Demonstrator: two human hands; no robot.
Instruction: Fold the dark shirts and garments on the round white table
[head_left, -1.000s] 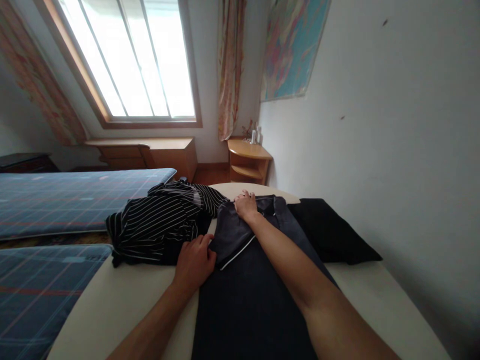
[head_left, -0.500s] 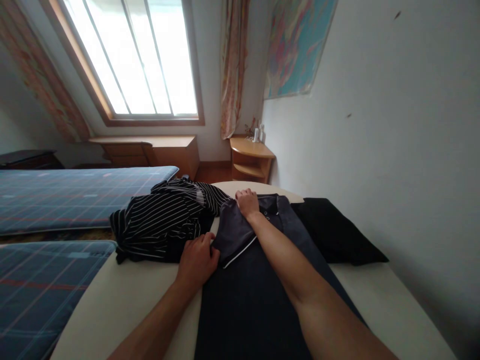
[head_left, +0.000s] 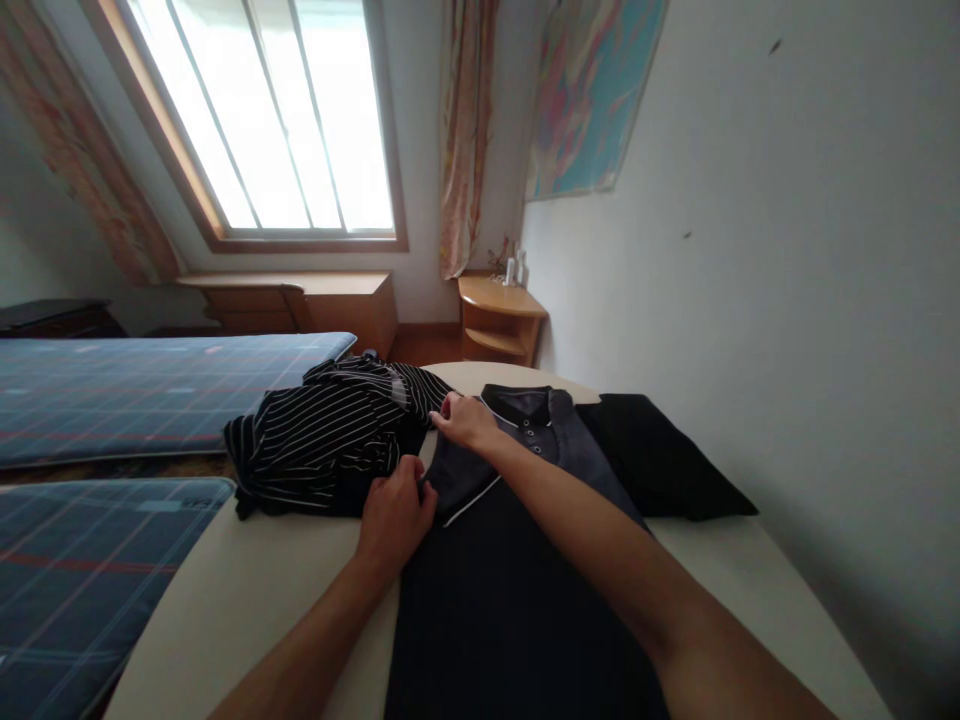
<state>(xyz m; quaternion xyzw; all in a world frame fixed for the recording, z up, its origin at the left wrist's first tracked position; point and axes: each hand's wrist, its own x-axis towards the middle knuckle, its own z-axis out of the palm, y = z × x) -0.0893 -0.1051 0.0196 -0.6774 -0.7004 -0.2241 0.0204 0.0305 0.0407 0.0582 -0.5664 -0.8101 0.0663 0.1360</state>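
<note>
A dark polo shirt (head_left: 517, 600) lies front up on the table, its collar at the far end and a short row of buttons below it. White piping edges its collar and the folded-in part at the left. My left hand (head_left: 396, 510) is closed on the shirt's left edge, fingers curled. Farther up the same side, my right hand (head_left: 466, 420) reaches across the shirt, its fingers bent and pinching the cloth at the shoulder edge. Just left of both hands, a black garment with white stripes (head_left: 322, 440) is bunched up.
Folded black cloth (head_left: 660, 455) rests on the right part of the rounded, cream-coloured table (head_left: 300, 590). Plaid mattresses (head_left: 97, 550) stand along the left. A white wall (head_left: 795, 330) runs close by on the right. Beyond the table is a corner shelf (head_left: 502, 295).
My right hand has moved left and slightly toward me, from beside the collar to the shoulder edge, uncovering the collar and buttons. My left hand has barely moved.
</note>
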